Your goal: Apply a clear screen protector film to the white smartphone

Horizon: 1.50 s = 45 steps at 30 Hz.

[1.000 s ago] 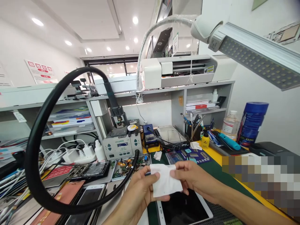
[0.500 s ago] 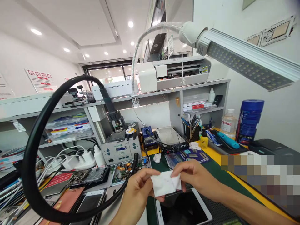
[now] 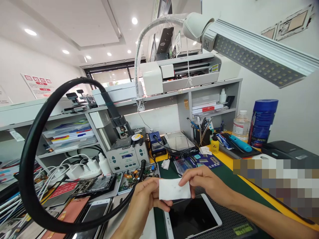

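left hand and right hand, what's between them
A white wipe with small faint specks, held between the left hand and right hand; the head view shows it.

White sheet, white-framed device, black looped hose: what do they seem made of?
White sheet: matte paper or fabric, by its soft edges. White-framed device: probably glass front, by its glossy dark surface; frame material unclear. Black looped hose: probably rubber or plastic, by its smooth curve.
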{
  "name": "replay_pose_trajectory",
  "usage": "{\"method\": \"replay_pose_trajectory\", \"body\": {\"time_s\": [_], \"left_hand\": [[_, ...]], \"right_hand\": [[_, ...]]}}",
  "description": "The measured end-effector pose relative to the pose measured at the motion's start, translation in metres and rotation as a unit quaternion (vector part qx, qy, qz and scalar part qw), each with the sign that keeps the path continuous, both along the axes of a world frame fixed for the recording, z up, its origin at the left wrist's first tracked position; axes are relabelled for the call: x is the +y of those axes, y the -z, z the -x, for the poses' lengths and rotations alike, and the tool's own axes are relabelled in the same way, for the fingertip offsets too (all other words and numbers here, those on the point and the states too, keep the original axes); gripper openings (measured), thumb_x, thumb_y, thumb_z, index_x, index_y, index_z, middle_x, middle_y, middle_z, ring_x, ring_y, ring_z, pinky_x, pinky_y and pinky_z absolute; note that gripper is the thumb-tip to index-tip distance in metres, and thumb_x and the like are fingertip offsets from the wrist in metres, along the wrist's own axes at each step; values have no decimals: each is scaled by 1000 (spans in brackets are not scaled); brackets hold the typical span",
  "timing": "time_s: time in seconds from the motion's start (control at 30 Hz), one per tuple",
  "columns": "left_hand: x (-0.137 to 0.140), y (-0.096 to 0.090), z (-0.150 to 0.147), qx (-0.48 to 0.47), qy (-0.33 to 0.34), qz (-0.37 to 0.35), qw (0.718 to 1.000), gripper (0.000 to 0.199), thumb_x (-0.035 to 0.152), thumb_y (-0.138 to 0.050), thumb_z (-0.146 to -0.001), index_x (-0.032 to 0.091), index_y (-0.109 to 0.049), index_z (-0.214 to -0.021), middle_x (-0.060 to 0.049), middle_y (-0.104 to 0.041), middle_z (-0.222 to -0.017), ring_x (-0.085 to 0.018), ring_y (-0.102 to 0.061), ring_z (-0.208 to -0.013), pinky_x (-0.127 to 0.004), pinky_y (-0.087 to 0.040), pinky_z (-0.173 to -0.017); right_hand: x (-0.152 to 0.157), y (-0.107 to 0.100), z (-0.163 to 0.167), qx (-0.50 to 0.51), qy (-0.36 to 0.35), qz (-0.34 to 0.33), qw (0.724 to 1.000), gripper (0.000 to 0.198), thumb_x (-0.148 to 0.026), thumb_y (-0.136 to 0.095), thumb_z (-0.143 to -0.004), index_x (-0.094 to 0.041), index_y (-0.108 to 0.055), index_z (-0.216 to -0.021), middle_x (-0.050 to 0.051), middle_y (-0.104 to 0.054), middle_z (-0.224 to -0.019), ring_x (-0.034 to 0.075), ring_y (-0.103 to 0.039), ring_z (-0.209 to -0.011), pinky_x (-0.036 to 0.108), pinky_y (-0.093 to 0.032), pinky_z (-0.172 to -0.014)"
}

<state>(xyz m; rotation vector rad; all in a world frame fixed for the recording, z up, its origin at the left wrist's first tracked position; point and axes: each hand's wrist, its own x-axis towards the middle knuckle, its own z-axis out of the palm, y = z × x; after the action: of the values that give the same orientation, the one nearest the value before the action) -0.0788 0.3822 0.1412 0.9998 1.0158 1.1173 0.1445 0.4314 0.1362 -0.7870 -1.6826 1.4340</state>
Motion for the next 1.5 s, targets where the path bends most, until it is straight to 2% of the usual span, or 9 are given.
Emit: {"method": "replay_pose_trajectory", "body": {"time_s": [0.13,0.33,0.53,0.7,0.9,1.03,1.17,1.33,1.5], "left_hand": [[1,4,0,-2,21,24,999,45,51,-60,-91,8,-71,-94,-12,-74,-74,-20,-68,-63,-29,-58,-54],[-1,11,-4,53,-12,-24,998,34,45,-82,-78,14,-68,-79,-3,-68,-66,-13,-61,-55,-25,-56,-51],[-3,14,-5,91,-24,-76,993,38,50,-81,-78,15,-67,-77,2,-62,-58,-10,-56,-46,-22,-49,-47],[-3,13,-8,138,-29,-132,981,43,54,-84,-75,14,-68,-75,3,-61,-58,-8,-57,-45,-20,-45,-48],[-3,8,-22,167,0,-152,974,48,61,-81,-74,14,-70,-81,1,-61,-54,-11,-53,-43,-22,-44,-43],[-2,1,-22,178,10,-157,971,55,68,-73,-77,14,-71,-88,-3,-66,-70,-11,-52,-45,-22,-36,-38],[2,-6,-18,220,-16,-149,964,46,60,-74,-82,15,-71,-92,7,-47,-52,-6,-35,-46,-18,-24,-43],[7,-2,-24,252,36,-98,962,51,64,-76,-79,13,-69,-81,8,-40,-46,-6,-29,-44,-22,-18,-42],[7,0,-23,246,65,-89,963,56,68,-79,-72,15,-68,-83,9,-39,-52,-5,-27,-45,-22,-17,-44]], "right_hand": [[1,-1,-1,-12,-13,3,1000,34,-38,-58,-83,-13,-82,-80,7,-70,-74,17,-61,-58,31,-52,-59],[2,9,7,-61,35,6,998,23,-34,-83,-76,-17,-68,-79,-2,-61,-63,13,-56,-57,23,-48,-53],[0,9,14,-61,36,51,996,40,-33,-82,-78,-18,-65,-110,-2,-64,-75,14,-61,-65,21,-51,-49],[0,7,12,-62,-2,86,994,17,-30,-77,-78,-13,-74,-80,3,-68,-68,13,-60,-55,21,-50,-45],[-2,3,11,-14,3,132,991,15,-28,-72,-75,-14,-71,-69,3,-66,-63,12,-57,-51,22,-50,-43],[-7,-6,7,26,-43,185,981,15,-24,-64,-73,-12,-73,-71,6,-68,-66,13,-60,-55,24,-55,-51],[-7,-10,4,46,-59,217,973,14,-22,-66,-71,-11,-74,-73,9,-71,-70,16,-65,-62,27,-57,-56],[-5,-4,3,49,-59,205,976,15,-21,-69,-68,-11,-76,-78,7,-70,-70,15,-64,-64,26,-55,-60],[-4,-3,2,29,-34,166,985,17,-24,-74,-68,-13,-78,-80,4,-70,-72,14,-61,-67,24,-52,-60]]}}
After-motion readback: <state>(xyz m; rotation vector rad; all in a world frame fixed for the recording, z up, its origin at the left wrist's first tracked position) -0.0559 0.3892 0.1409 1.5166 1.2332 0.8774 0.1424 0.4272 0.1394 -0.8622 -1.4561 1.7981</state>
